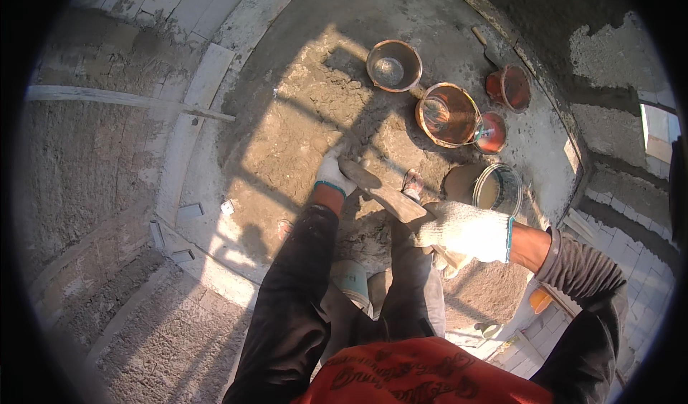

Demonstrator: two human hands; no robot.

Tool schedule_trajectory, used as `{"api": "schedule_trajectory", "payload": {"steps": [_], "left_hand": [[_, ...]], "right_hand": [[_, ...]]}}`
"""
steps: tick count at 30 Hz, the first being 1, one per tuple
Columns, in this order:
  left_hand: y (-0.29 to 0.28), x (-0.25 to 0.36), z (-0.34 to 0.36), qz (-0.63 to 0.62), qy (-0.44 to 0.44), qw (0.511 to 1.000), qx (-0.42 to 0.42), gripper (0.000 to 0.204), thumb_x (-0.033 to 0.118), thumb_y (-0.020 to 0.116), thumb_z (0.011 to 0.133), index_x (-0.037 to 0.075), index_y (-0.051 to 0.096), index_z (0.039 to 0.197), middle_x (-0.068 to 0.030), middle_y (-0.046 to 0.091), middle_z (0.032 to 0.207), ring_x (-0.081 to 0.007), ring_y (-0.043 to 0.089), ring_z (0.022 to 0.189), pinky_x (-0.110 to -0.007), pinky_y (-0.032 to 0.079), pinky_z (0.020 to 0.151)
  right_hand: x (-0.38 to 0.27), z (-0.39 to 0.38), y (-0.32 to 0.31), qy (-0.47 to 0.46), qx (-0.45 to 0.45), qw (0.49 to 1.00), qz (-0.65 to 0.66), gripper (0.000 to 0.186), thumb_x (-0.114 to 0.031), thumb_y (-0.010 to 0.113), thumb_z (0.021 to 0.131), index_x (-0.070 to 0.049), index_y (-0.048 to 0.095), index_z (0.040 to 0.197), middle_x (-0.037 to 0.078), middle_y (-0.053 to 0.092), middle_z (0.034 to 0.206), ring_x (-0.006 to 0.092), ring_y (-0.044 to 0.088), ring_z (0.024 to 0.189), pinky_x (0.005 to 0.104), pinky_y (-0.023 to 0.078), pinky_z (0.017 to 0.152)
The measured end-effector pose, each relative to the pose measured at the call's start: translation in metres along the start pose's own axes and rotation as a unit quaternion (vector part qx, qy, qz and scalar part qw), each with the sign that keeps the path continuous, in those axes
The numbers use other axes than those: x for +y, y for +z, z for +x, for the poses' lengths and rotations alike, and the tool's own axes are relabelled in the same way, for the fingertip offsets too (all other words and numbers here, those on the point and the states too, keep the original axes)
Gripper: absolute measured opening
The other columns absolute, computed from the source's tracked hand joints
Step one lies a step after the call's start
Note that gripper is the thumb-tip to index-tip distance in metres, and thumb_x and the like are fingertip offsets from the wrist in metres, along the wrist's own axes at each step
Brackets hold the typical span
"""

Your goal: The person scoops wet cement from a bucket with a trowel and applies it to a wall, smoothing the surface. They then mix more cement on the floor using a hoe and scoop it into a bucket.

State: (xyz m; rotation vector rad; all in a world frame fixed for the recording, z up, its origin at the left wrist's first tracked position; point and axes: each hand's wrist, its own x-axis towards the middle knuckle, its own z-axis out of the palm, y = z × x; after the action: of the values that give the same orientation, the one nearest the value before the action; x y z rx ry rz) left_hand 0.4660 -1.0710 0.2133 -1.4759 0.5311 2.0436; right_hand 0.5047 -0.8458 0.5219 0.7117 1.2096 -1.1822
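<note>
A worn wooden handle slants across the middle of the view between my two gloved hands. My left hand, in a white knitted glove with a teal cuff, is closed around its far left end, the fingers partly hidden by the wood. Near its other end my right hand, in a matching glove, grips it firmly. What tool head the handle carries, if any, I cannot make out. Below the hands spreads a patch of wet grey mortar, crossed by sunlight and shadow.
Several buckets stand at the far right, including an orange-brown one and a dark one. A trowel lies by a red bucket. Nearer are a clear pail, a sand heap and a pale bucket between my legs.
</note>
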Motion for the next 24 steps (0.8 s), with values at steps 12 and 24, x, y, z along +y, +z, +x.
{"api": "schedule_trajectory", "payload": {"steps": [12, 24], "left_hand": [[0.187, -0.050, 0.002, 0.223, 0.038, 0.969, -0.104, 0.016, 0.010, 0.071, 0.105, 0.000, 0.067, 0.116, -0.0132, 0.068, 0.086, -0.0292, 0.070, 0.074, -0.048, 0.067, 0.073], [0.166, -0.116, 0.172, 0.280, 0.085, 0.936, -0.198, 0.033, -0.005, 0.074, 0.095, 0.006, 0.057, 0.122, -0.0100, 0.066, 0.102, -0.0310, 0.073, 0.095, -0.052, 0.066, 0.092]], "right_hand": [[0.124, -0.055, -0.056, -0.138, 0.144, 0.974, -0.108, 0.073, -0.031, 0.079, 0.097, -0.006, 0.045, 0.156, 0.021, 0.076, 0.105, 0.0294, 0.079, 0.082, 0.0421, 0.063, 0.067], [0.321, 0.357, -0.166, -0.189, 0.493, 0.839, -0.132, 0.047, -0.036, 0.075, 0.092, -0.014, 0.064, 0.132, 0.019, 0.075, 0.105, 0.0441, 0.074, 0.091, 0.0560, 0.058, 0.081]]}}
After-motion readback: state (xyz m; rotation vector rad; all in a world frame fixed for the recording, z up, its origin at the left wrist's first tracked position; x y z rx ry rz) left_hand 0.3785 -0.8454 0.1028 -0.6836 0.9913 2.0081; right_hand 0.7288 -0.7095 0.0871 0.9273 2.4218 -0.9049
